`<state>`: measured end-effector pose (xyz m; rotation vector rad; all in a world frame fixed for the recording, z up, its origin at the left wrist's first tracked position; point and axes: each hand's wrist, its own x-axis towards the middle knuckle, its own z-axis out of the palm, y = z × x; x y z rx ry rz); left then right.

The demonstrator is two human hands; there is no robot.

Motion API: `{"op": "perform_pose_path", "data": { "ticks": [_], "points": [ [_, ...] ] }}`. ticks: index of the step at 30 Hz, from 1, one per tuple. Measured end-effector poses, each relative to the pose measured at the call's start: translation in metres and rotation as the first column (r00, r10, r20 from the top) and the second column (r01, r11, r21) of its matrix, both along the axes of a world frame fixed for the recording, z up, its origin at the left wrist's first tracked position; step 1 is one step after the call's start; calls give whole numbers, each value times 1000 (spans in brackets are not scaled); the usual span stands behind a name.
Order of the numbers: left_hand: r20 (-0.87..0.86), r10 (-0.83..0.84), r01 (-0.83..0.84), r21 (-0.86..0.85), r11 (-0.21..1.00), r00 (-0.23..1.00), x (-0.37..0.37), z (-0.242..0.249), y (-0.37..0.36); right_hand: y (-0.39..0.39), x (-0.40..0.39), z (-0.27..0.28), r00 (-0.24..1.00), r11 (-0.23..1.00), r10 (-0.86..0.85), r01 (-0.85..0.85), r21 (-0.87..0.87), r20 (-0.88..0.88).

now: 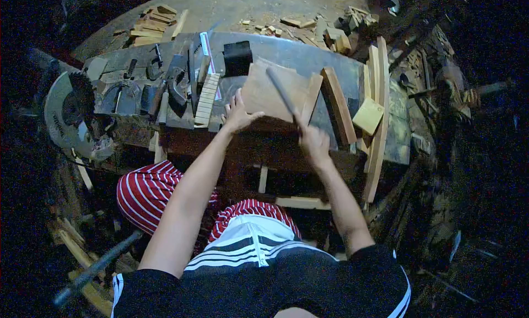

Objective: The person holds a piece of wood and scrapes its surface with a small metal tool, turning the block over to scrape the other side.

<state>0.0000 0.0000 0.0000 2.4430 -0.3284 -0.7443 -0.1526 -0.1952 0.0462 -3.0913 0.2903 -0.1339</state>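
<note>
A flat brown wooden board (264,92) lies on the workbench in front of me. My left hand (238,115) rests at its near left corner, fingers spread and thumb pointing right along the near edge. In my right hand (315,143) is the handle of a file (282,91), its long grey blade slanting up and left across the board. Along the board's right side runs a narrow strip of wood (313,96). Left of my left hand lies a light wooden strip with cross lines (207,100).
A dark sheet (237,58) lies behind the board. Brown timber (337,106), a yellowish block (368,115) and long battens (379,131) are on the right. Hand tools (177,89) and a circular saw (69,114) occupy the left. Wood offcuts (154,26) lie beyond the bench.
</note>
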Motion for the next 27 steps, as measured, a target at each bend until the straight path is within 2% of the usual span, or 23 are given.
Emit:
{"op": "perform_pose_path", "data": {
  "ticks": [1,2,3,5,6,7,9,12,13,15,16,19,21,22,23,25,27],
  "points": [
    [-22,12,-14,-51,999,1000,-11,-2,-1,1,5,28,944,975,-189,213,61,-272],
    [-33,26,-30,-108,994,999,-16,-2,-4,-20,12,11,969,971,-210,222,87,-133],
    [119,5,-1,-34,999,993,35,12,22,-6,72,-21,975,956,-222,219,193,-3],
    [63,25,-21,-61,998,998,17,3,9,-32,74,-21,944,930,-328,316,190,35],
    [60,9,-5,-79,997,998,13,-4,3,-42,67,-18,926,882,-377,357,308,4],
    [97,-2,12,-95,995,995,18,-10,3,-44,66,-16,924,881,-383,359,307,19],
    [120,-3,17,-115,993,993,17,-18,3,-40,44,-15,784,676,-619,510,532,34],
    [136,11,4,-112,994,991,10,-20,3,-41,9,-39,764,662,-644,525,535,48],
    [153,14,5,-124,992,988,9,-21,3,-42,-1,-43,766,662,-642,532,528,33],
    [163,18,3,-128,992,986,6,-18,5,-42,-11,-49,827,790,-548,463,402,123],
    [152,17,1,-121,993,988,6,-13,5,-44,-12,-50,828,788,-548,463,406,118],
    [124,13,0,-106,994,992,3,6,1,-67,-10,-48,828,924,-382,354,147,411],
    [100,21,-12,-91,996,995,3,6,4,-102,-4,-53,779,891,-453,418,179,434],
    [136,13,2,-106,994,991,2,0,4,-122,0,-56,778,864,-494,488,122,388],
    [174,11,11,-125,992,985,2,-3,4,-139,-2,-58,785,868,-487,482,118,383],
    [128,29,-16,-98,995,991,-2,11,1,-161,6,-56,751,764,-637,645,16,176],
    [90,61,-55,-65,996,994,-2,20,1,-165,15,-46,737,736,-674,676,-43,51]
  ]
}}
